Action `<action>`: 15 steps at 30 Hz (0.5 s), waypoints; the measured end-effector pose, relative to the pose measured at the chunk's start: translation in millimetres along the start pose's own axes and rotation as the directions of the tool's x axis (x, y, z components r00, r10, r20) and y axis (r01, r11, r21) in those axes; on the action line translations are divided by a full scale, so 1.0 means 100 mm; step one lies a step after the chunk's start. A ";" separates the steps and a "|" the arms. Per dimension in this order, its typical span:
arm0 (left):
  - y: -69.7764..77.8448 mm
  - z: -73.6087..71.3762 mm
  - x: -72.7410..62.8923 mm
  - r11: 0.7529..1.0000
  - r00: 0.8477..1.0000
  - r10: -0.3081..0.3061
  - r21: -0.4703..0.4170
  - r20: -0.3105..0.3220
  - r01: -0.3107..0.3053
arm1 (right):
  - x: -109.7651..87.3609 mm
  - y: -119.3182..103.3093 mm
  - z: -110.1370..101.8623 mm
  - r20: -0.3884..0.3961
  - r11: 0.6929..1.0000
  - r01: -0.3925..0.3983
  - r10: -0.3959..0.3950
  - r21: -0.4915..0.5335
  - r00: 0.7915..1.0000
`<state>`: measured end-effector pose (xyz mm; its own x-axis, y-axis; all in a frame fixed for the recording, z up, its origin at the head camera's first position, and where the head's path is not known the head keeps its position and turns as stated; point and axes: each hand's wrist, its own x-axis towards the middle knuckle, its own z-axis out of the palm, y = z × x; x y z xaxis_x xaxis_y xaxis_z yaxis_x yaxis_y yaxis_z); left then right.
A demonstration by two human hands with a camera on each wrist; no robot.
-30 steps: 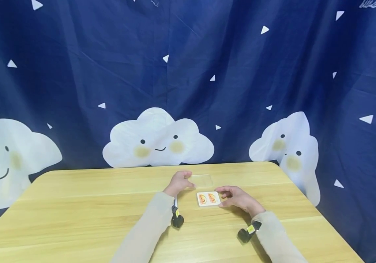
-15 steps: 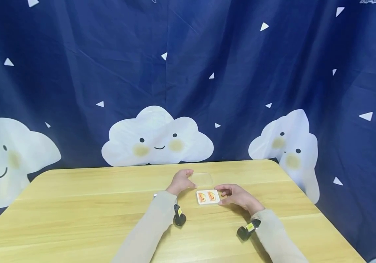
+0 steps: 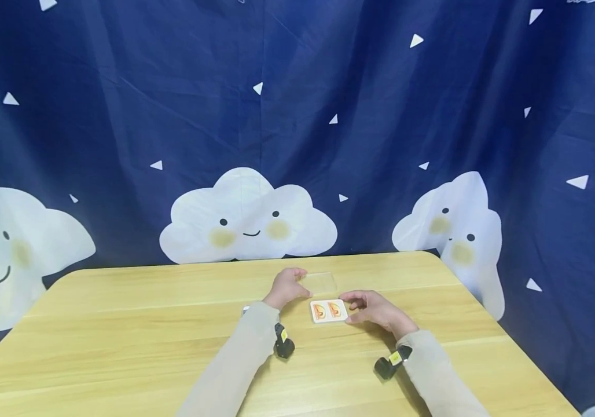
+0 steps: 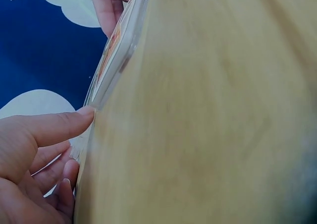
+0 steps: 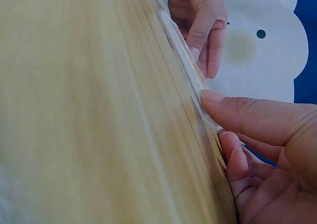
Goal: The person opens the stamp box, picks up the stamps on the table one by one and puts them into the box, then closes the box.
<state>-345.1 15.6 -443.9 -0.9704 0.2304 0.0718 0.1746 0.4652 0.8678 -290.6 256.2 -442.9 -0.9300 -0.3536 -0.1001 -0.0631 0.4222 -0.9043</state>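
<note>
A stack of white cards with orange pictures lies in a clear card case on the table. My right hand pinches its right end, thumb on the near corner and a finger on the far one. Beyond the case lies a transparent plastic lid, hard to make out against the wood. At the lid's left end, my left hand holds it between thumb and fingers. The left wrist view has the left thumb at the near edge. In the right wrist view, the right thumb presses the case's rim.
A small pale object shows at the left sleeve, mostly hidden by the arm. The light wooden table ends at a dark blue curtain with white clouds. Each wrist wears a black camera.
My left wrist has shifted slightly right, and the pale object now shows on its left side. The head view has tilted a little. Both hands keep their holds.
</note>
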 end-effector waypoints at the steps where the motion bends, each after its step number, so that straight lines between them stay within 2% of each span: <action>1: 0.00 0.00 0.00 1.000 1.000 -0.002 -0.008 0.001 0.002 | 0.00 0.00 0.00 0.002 1.000 0.001 -0.001 0.002 1.000; 9: -0.04 -0.01 -0.01 0.999 0.999 -0.034 -0.028 0.002 0.034 | -0.02 -0.01 0.02 0.005 1.000 0.022 -0.022 0.013 1.000; 15: 0.00 -0.01 -0.03 0.998 0.999 -0.045 -0.034 0.000 0.045 | -0.02 -0.01 0.02 0.000 1.000 0.015 -0.015 0.018 1.000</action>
<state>-342.2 13.6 -443.6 -0.9773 0.2092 0.0322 0.1247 0.4462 0.8862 -288.3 254.8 -442.4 -0.9291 -0.3595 -0.0866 -0.0704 0.4018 -0.9130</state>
